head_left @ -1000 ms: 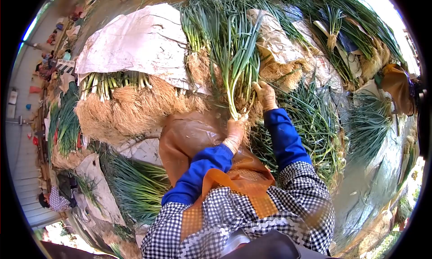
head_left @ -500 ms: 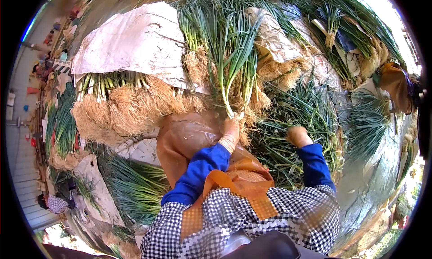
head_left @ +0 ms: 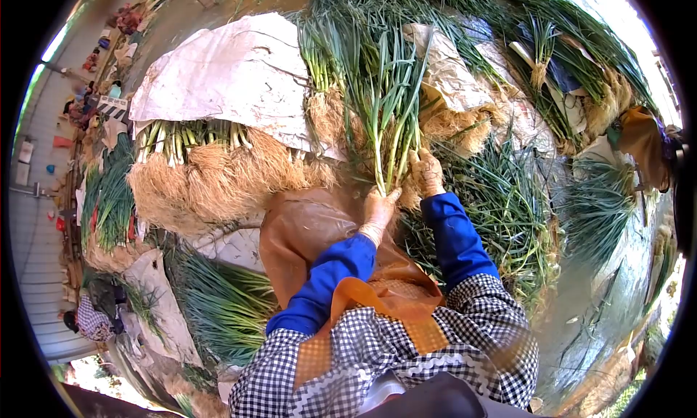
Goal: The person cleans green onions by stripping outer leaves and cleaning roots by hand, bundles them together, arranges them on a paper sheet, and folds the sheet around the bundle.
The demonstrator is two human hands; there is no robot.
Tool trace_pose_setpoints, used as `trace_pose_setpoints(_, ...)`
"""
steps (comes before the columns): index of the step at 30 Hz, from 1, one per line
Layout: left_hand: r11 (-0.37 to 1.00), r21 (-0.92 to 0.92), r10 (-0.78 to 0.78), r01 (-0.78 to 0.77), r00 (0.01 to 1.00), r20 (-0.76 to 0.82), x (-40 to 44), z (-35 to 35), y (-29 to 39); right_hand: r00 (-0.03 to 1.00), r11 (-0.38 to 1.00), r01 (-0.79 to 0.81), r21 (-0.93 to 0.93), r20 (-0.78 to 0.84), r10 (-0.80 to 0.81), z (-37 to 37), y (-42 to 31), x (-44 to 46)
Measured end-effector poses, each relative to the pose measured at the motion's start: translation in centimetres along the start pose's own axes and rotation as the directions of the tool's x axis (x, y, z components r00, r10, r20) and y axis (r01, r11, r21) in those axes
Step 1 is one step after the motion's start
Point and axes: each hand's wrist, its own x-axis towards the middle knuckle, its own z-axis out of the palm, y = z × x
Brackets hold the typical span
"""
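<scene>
My left hand (head_left: 380, 209) is closed round the pale lower ends of a few green onions (head_left: 387, 138), whose long leaves point away from me. Beside it, a little further out, my right hand (head_left: 427, 174) has its fingers bent in against the right side of these stalks. What exactly its fingertips pinch is partly hidden. Behind the held stalks lie more green onions (head_left: 319, 58) with tan, hairy roots (head_left: 327, 116). A brown apron (head_left: 305, 225) covers my lap below the left hand.
At the left, a whitish sheet (head_left: 225, 69) covers bundles with bushy roots (head_left: 218, 175). Loose green leaves (head_left: 501, 207) are heaped to my right. Another green onion pile (head_left: 221, 302) lies at lower left. A co-worker (head_left: 94, 320) is at the far left edge.
My right hand has moved left and away from me, from over the leaf heap to the held stalks. My left hand keeps its hold on them.
</scene>
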Motion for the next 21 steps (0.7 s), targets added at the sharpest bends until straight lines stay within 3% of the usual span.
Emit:
trace_pose_setpoints(1, 0.989, -0.146, -0.031, 0.031, 1.0, 0.0, -0.2, 0.2, 0.0, 0.999, 0.999, -0.035, 0.025, 0.024, 0.035, -0.4, 0.4, -0.2)
trace_pose_setpoints(2, 0.941, -0.335, 0.027, -0.042, 0.998, -0.05, 0.3, 1.0, -0.9, 0.973, 0.889, -0.213, 0.405, 0.17, 0.156, 0.1, 1.5, -0.3)
trace_pose_setpoints(3, 0.941, -0.335, 0.031, -0.044, 0.999, -0.045, 0.8, 1.4, -1.7, 0.968, 0.752, -0.249, 0.611, 0.193, 0.163, 0.9, 2.3, -0.5)
trace_pose_setpoints(5, 0.882, -0.47, -0.015, 0.022, 1.0, 0.018, 0.7, 1.4, -1.9, 0.983, 0.885, -0.184, 0.428, 0.102, 0.155, -0.1, 1.4, -0.9)
trace_pose_setpoints(6, 0.902, -0.419, 0.083, -0.107, 0.994, -0.076, 0.2, 1.9, -1.8, 0.988, 0.983, -0.129, 0.131, 0.104, 0.116, -1.2, 0.5, -1.0)
trace_pose_setpoints(7, 0.956, -0.273, 0.085, -0.104, 0.993, -0.082, -0.1, 2.0, -1.9, 0.99, 0.983, -0.058, -0.176, 0.119, 0.08, -3.5, -1.9, -1.3)
trace_pose_setpoints(8, 0.969, -0.083, 0.223, -0.234, 0.967, -0.125, -0.8, 1.5, -1.3, 0.978, 0.972, 0.054, -0.229, 0.209, -0.005, -4.2, -1.3, -0.7)
trace_pose_setpoints(9, 0.929, 0.112, 0.366, -0.352, 0.92, -0.138, -1.5, 1.1, -0.6, 0.933, 0.914, 0.106, -0.392, 0.356, 0.045, -3.9, -1.2, 0.7)
trace_pose_setpoints(11, 0.917, 0.13, 0.393, -0.377, 0.91, -0.132, -1.2, 1.6, -1.2, 0.859, 0.818, 0.142, -0.558, 0.48, 0.178, -5.2, -3.9, 2.0)
trace_pose_setpoints(13, 0.915, 0.052, 0.403, -0.4, 0.898, -0.177, -1.0, 1.9, -1.4, 0.839, 0.764, 0.312, -0.565, 0.541, 0.058, -5.5, -5.0, 2.0)
trace_pose_setpoints(14, 0.951, -0.003, 0.304, -0.309, 0.937, -0.174, -0.8, 1.8, -1.4, 0.824, 0.767, 0.367, -0.526, 0.567, -0.006, -5.3, -4.9, 1.5)
trace_pose_setpoints(15, 0.952, -0.003, 0.302, -0.307, 0.938, -0.171, -0.8, 1.7, -1.6, 0.802, 0.767, 0.422, -0.483, 0.593, -0.067, -5.1, -4.7, 0.6)
trace_pose_setpoints(16, 0.967, -0.047, 0.24, -0.252, 0.955, -0.177, -0.6, 1.5, -1.7, 0.71, 0.689, 0.573, -0.443, 0.689, -0.147, -4.5, -4.2, -0.4)
trace_pose_setpoints(17, 0.976, -0.091, 0.18, -0.198, 0.967, -0.181, -0.3, 1.4, -1.9, 0.549, 0.692, 0.659, -0.294, 0.817, -0.175, -6.1, -5.0, -1.5)
trace_pose_setpoints(18, 0.971, -0.123, 0.181, -0.204, 0.967, -0.179, -0.1, 1.2, -2.2, 0.509, 0.868, 0.495, 0.028, 0.801, -0.316, -5.5, -1.6, -2.4)
trace_pose_setpoints(19, 0.971, -0.123, 0.18, -0.203, 0.967, -0.179, 0.1, 1.0, -2.1, 0.445, 0.881, 0.453, 0.137, 0.822, -0.356, -6.1, -0.3, -3.1)
trace_pose_setpoints(20, 0.978, -0.131, 0.142, -0.163, 0.978, -0.155, 0.2, 1.0, -2.0, 0.452, 0.904, 0.416, 0.103, 0.839, -0.304, -6.6, 0.4, -3.2)
trace_pose_setpoints(21, 0.984, -0.136, 0.101, -0.118, 0.987, -0.125, 0.1, 1.0, -2.0, 0.53, 0.948, 0.313, 0.056, 0.818, -0.224, -6.7, 1.0, -3.2)
